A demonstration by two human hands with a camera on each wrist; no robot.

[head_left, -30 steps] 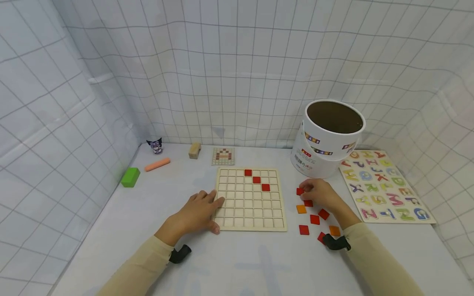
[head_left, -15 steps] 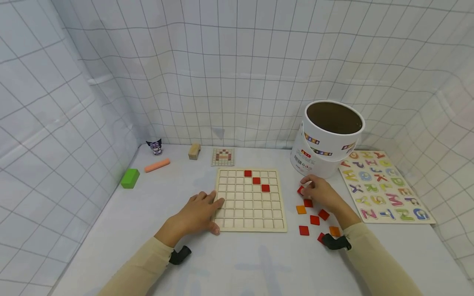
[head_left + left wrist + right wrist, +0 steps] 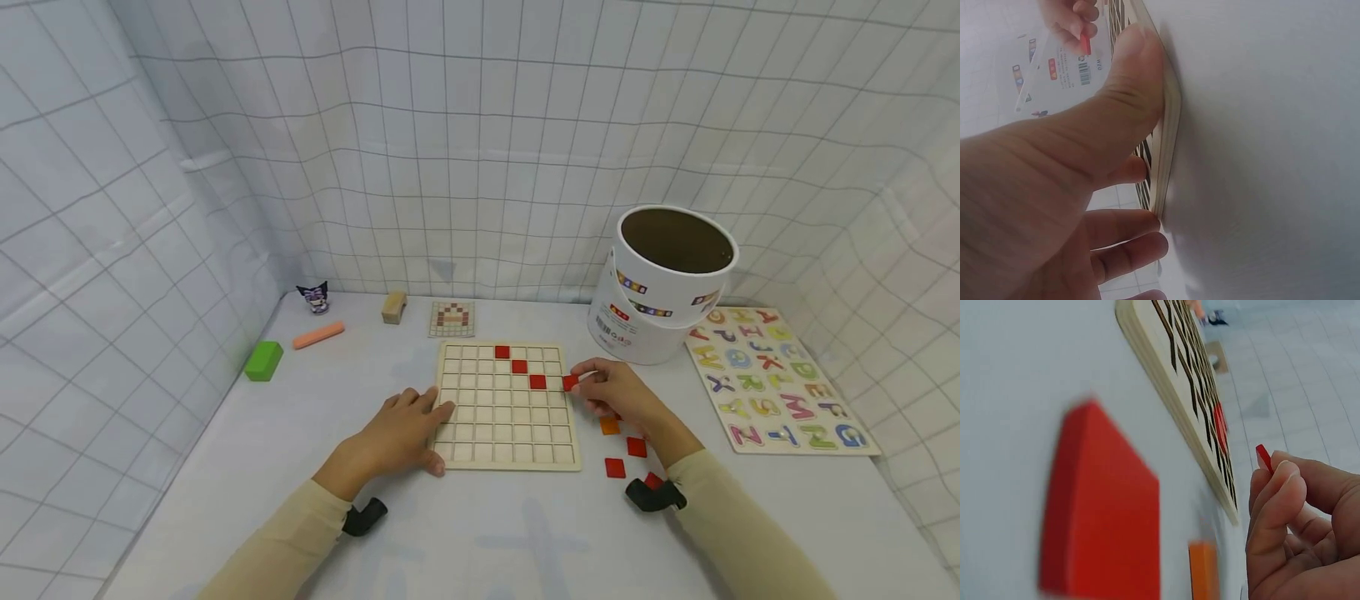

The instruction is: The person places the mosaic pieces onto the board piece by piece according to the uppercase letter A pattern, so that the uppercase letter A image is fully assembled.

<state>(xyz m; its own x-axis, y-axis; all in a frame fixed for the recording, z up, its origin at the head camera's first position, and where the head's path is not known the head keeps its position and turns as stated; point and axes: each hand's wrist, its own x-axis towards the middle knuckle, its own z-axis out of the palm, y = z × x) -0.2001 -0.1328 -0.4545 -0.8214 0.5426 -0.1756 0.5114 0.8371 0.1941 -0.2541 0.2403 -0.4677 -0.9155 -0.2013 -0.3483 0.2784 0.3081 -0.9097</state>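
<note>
A wooden grid board (image 3: 497, 425) lies flat on the table, with a few red tiles (image 3: 519, 367) in a slanting line of its cells. My left hand (image 3: 400, 430) rests at the board's left edge, thumb at the near corner, fingers loosely spread and touching the rim. Between thumb and fingertips, my right hand (image 3: 618, 398) pinches a red square tile (image 3: 570, 382) over the board's right edge. The right wrist view shows that thin tile (image 3: 1264, 456) tilted and raised. Loose red tiles (image 3: 615, 468) and an orange tile (image 3: 610, 426) lie below the right hand, some partly hidden.
A white bucket (image 3: 637, 325) stands at back right, beside an alphabet board (image 3: 780, 383). Behind the grid board lie a small pattern card (image 3: 452, 319) and a wooden block (image 3: 393, 307). Farther left are an orange stick (image 3: 318, 335), a green block (image 3: 264, 361) and a small figurine (image 3: 315, 297).
My right hand has lifted a red tile from the loose group and carried it left to the board's right edge. The left hand has stayed in place.
</note>
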